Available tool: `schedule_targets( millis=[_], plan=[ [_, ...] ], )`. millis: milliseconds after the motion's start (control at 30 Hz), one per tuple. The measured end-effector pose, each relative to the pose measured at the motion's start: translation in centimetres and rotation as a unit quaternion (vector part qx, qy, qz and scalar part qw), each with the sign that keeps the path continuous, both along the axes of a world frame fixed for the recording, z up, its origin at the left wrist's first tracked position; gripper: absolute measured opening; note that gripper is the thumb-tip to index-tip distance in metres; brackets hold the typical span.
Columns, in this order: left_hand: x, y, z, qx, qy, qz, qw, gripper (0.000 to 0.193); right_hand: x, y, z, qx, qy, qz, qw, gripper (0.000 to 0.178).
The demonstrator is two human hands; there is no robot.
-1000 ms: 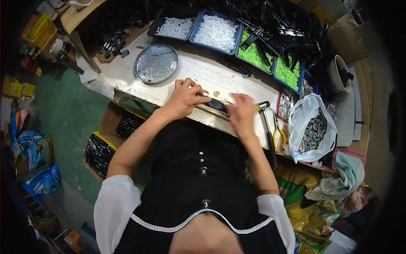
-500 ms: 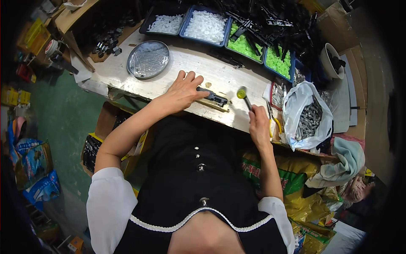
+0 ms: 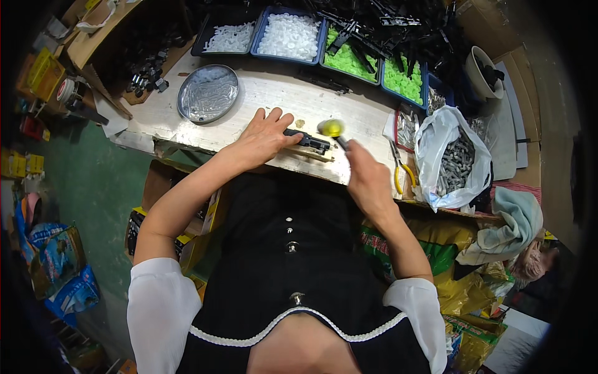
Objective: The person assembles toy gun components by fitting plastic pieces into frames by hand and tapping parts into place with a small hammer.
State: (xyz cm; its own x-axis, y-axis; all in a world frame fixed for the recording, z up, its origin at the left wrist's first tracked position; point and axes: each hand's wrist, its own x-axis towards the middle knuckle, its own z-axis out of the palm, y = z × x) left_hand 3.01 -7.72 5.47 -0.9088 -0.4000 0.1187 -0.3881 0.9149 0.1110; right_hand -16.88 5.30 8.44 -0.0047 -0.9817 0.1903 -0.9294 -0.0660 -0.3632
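Visibly, the black part [image 3: 311, 142] is slim (left hand [image 3: 265, 138] touching it)

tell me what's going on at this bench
A person's left hand has its thumb on a black part near the front edge of a pale bench. The right hand grips a hammer, its blurred yellow head close to the part's exposed end; contact can't be made out. Pliers and a white bag of grey pieces lie to the right.

Pale cloth [image 3: 518, 215], plastic bag [image 3: 430, 167] of grey parts [image 3: 458, 159], yellow-handled pliers [image 3: 397, 164], round dish [image 3: 207, 75]
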Motion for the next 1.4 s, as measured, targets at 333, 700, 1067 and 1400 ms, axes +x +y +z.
schedule_targets(
  millis=[333,700,1067,1400],
  plan=[
    [-0.4,0.3,-0.7,-0.031,0.018,-0.019,0.999,0.030,0.4,-0.2,-1.1,0.047,0.008,-0.004,0.999,0.011],
    [-0.2,-0.5,-0.1,0.021,0.013,-0.023,0.999,0.034,-0.1,-0.9,-1.4,0.078,0.057,0.025,0.995,0.011],
    [-0.7,-2.9,-0.3,0.244,0.066,0.091,0.963,0.058,1.0,-2.4,-0.6,0.019,-0.081,0.051,0.995,0.015],
    [0.6,-0.6,-1.7,0.261,0.203,0.153,0.931,0.066,0.9,-5.8,-2.4,0.130,-0.063,0.030,0.989,0.021]
  ],
)
